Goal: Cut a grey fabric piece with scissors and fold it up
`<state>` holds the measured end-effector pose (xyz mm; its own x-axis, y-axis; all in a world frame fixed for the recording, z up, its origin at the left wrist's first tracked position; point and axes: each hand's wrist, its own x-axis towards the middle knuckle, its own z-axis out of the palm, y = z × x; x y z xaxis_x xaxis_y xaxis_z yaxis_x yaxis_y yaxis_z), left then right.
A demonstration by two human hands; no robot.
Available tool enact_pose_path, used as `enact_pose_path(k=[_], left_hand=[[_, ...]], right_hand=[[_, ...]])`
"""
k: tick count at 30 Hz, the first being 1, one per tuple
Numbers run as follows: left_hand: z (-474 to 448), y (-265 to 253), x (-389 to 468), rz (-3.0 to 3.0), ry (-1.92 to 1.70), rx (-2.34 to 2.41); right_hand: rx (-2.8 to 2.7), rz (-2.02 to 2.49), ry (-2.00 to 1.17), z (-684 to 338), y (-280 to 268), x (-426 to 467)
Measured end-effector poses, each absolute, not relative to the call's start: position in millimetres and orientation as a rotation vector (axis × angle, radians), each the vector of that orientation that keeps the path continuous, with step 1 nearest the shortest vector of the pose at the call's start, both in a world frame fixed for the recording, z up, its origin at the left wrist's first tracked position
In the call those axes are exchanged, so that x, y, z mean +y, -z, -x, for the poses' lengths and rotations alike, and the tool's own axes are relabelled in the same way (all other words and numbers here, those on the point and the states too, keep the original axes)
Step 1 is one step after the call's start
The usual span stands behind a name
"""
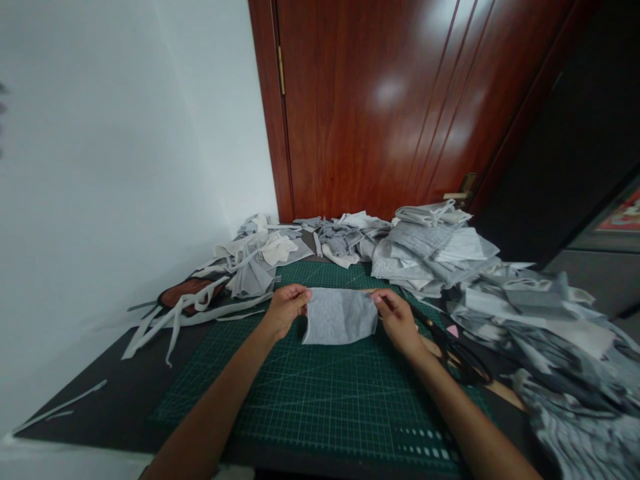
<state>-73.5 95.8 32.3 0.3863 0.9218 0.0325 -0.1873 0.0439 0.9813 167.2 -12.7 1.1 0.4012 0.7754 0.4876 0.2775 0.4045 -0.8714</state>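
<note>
A small grey piece of fabric (341, 318) is stretched between my two hands above a green cutting mat (320, 400). My left hand (287, 309) pinches its upper left corner between thumb and fingers. At the upper right corner, my right hand (399, 318) grips it the same way. The cloth hangs down from its top edge, roughly rectangular. Black-handled scissors (463, 360) lie by my right forearm, partly covered by it. Close to them is a small pink piece (453, 331), and a tan wooden strip (505, 393) runs beneath the handles.
Folded grey and white fabric (425, 250) is heaped at the back right, with more loose cloth (555, 327) down the right side. Scraps (343, 237) lie along the back. On the left are pale strips (185, 307) over a brown item (187, 297). A wooden door (360, 120) stands behind.
</note>
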Motion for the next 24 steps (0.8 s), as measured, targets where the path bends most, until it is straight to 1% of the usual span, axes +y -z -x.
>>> enact_pose_path(k=[3,7,14,21,24], left_hand=[[64,-27,90,-1.250,-1.101,0.793],[47,-22,69,-1.270,-1.108,0.748],[37,-25,42,-1.315,-1.035,0.646],[38,-27,37,-1.444,-0.993,0.646],[38,-24,37,-1.430,-0.925,0.627]], right_hand=[[-1.210,1.184,-0.491,-155,-6,-20],[-1.254,1.101,-0.721,-128,-7,-31],[-1.173,1.001,-0.761,-105,-8,-37],[-1.238,1.026,-0.620,-112,-10,-38],[-1.318,1.032,-0.482,-113,-11,-39]])
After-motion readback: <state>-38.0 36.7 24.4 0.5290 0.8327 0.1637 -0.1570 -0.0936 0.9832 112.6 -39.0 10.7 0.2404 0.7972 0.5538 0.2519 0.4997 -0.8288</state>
